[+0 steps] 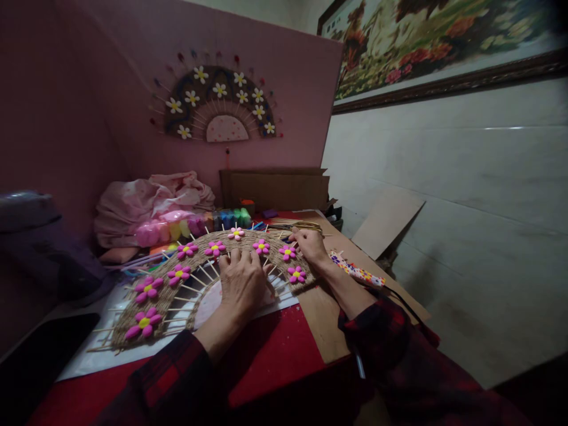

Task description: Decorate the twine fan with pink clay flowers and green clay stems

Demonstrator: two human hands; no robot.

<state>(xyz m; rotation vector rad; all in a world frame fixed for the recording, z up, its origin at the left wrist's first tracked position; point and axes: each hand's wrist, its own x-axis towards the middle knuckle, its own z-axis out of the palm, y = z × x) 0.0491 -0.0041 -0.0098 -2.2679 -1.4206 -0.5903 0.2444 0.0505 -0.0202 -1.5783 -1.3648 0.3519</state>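
A half-round fan craft [166, 278], wrapped in brown twine with thin wooden sticks through it, lies on the table. Pink flowers with yellow centres [144, 322] dot its band. My left hand [242, 281] rests over its inner part, with fingers curled on the band's inner edge and the pale half-round centre [208, 305] partly beneath it. At the fan's right outer edge, my right hand [310, 245] has its fingers pinched together; whatever is between them is hidden. Golden-handled scissors [308, 225] lie just behind my right hand.
Coloured clay packs [195, 225] and a pink cloth bundle [153, 201] lie behind the fan. A flower-patterned glue gun [357, 272] with a black cord sits right, on cardboard [322, 325]. A finished fan with white flowers [219, 89] hangs on the pink board. A dark phone-like slab [48, 349] lies left.
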